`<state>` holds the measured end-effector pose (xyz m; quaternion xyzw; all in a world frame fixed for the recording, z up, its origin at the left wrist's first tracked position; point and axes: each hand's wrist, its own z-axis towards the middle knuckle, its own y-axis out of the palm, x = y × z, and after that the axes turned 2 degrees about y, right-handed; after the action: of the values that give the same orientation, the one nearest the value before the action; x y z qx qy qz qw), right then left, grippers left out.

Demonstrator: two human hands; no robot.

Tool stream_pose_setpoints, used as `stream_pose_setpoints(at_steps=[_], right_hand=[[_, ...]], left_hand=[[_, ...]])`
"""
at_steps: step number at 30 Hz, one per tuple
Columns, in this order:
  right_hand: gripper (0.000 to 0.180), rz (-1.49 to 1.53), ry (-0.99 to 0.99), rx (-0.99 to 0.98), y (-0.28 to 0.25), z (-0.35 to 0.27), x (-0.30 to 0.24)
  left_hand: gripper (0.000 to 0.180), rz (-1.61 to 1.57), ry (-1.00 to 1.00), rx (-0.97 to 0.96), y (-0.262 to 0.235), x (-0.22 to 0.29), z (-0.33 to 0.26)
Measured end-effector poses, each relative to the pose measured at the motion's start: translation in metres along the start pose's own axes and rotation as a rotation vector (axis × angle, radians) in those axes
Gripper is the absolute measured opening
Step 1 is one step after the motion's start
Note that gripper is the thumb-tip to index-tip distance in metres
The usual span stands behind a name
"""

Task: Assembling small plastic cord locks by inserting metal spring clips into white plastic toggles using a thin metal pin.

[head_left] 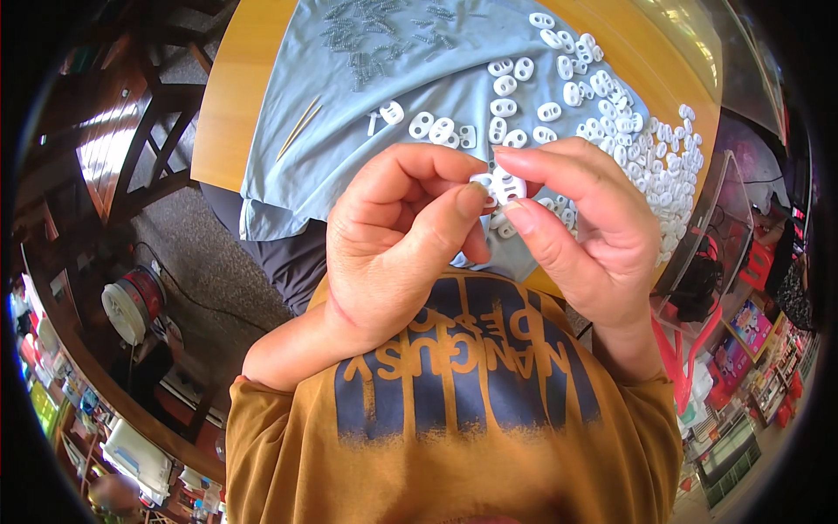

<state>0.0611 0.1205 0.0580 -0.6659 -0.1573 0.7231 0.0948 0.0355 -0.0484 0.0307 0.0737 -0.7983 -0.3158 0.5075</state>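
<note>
Close in front of my chest, both hands meet over a small white plastic cord lock (509,186) with two holes in its face. My right hand (594,223) pinches it between thumb and forefinger. From the other side, my left hand (406,227) has its thumb and fingers closed on a white part of it at the left end; the fingertips partly hide how the parts fit. Just beyond the hands, several similar white cord lock pieces (421,124) lie on a light blue cloth (349,131). A small white T-shaped plunger piece (373,122) rests there too.
Many small metal springs (371,39) lie scattered at the cloth's far side. Two thin wooden sticks (299,128) lie on its left part. A large heap of white pieces (668,175) spreads along the right of the yellow wooden table (229,105). A clear plastic bin (716,227) stands at the right.
</note>
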Motion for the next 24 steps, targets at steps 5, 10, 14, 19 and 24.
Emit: stream_pose_setpoints(at_steps=[5, 10, 14, 19, 24], right_hand=[[0.029, -0.003, 0.005, 0.009, 0.0008, -0.0018, 0.0022], [0.028, -0.022, 0.011, 0.024, -0.0007, -0.0017, 0.0010], [0.029, -0.038, 0.033, 0.021, 0.0013, -0.0038, -0.0016], [0.038, -0.106, -0.077, 0.006, 0.0039, -0.0038, 0.0010], [0.040, -0.074, -0.062, -0.028, 0.0012, -0.0025, 0.0013]], left_hand=[[0.018, -0.024, 0.002, -0.089, -0.0016, -0.0015, 0.0011], [0.024, 0.033, 0.022, -0.054, 0.0026, -0.0018, 0.0006], [0.026, -0.013, 0.025, -0.168, -0.0034, -0.0032, 0.0020], [0.030, -0.007, 0.067, -0.163, -0.0020, -0.0039, 0.0007], [0.036, -0.049, 0.033, -0.167, -0.0015, -0.0044, -0.0009]])
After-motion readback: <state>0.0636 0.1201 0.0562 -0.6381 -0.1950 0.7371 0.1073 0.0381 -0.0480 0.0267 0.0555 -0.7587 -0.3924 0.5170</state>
